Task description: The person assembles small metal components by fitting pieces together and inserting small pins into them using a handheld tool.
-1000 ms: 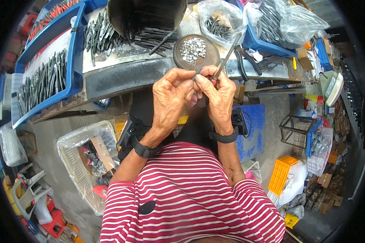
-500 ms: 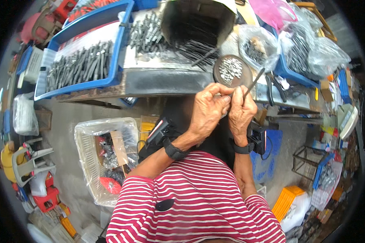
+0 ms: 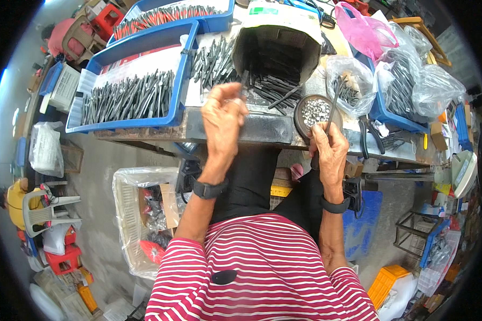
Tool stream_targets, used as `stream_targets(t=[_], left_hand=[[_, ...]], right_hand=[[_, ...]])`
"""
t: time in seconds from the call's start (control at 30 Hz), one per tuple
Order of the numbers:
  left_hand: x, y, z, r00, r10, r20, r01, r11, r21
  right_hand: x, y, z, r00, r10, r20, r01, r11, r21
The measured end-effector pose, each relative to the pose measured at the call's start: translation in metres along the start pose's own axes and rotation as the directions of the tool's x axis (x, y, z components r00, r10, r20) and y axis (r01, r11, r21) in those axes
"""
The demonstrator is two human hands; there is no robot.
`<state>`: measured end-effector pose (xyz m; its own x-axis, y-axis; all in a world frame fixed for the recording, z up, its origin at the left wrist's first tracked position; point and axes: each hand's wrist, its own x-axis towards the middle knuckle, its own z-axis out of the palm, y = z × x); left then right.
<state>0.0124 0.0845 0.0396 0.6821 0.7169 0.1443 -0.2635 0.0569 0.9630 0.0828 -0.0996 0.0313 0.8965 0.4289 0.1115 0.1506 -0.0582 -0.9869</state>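
Note:
My left hand (image 3: 223, 120) is raised over the table's front edge, fingers closed on a slim dark piece (image 3: 245, 80), blurred by motion. At the small parts dish, my right hand (image 3: 330, 150) pinches a thin dark rod (image 3: 334, 101) that points up and away from me. The round brown dish (image 3: 300, 127) holds many small silvery bits and lies just beyond my right fingertips. A loose heap of slim black pieces (image 3: 276, 91) spills from the mouth of an open bag (image 3: 277, 45). More dark pieces (image 3: 214, 61) lie left of it.
A blue tray (image 3: 183, 101) of black pieces stands at the left, with another blue tray (image 3: 227, 21) behind. Clear plastic bags (image 3: 353, 80), a blue bin (image 3: 383, 109) and black-handled pliers (image 3: 365, 139) are to the right. A plastic-lined crate (image 3: 128, 214) sits on the floor.
My hands, together half a second ago, are now apart. The left has moved left and up toward the dark pieces; the right stays by the dish with its rod more upright.

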Motion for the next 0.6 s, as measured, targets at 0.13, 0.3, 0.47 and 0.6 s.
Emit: stream_targets(t=[0.13,0.3,0.47,0.6], left_hand=[[0.036,-0.008,-0.013,0.972,0.2,-0.123,-0.17,0.96,0.221],[0.07,-0.035,-0.029,0.894,0.413,-0.172,-0.161,0.656,0.737],[0.079,-0.042,-0.022,0.88,0.422,-0.217,-0.078,0.578,0.812],[0.08,-0.052,-0.026,0.888,0.421,-0.183,-0.067,0.514,0.855]], right_hand=[[0.001,0.0,-0.004,0.999,0.048,-0.022,-0.048,0.999,0.024],[0.002,0.002,-0.004,1.0,0.018,-0.02,-0.017,0.999,0.047],[0.003,0.005,-0.015,0.997,0.074,-0.01,-0.074,0.997,0.004],[0.002,0.011,-0.017,0.999,0.046,-0.024,-0.045,0.999,0.016]])
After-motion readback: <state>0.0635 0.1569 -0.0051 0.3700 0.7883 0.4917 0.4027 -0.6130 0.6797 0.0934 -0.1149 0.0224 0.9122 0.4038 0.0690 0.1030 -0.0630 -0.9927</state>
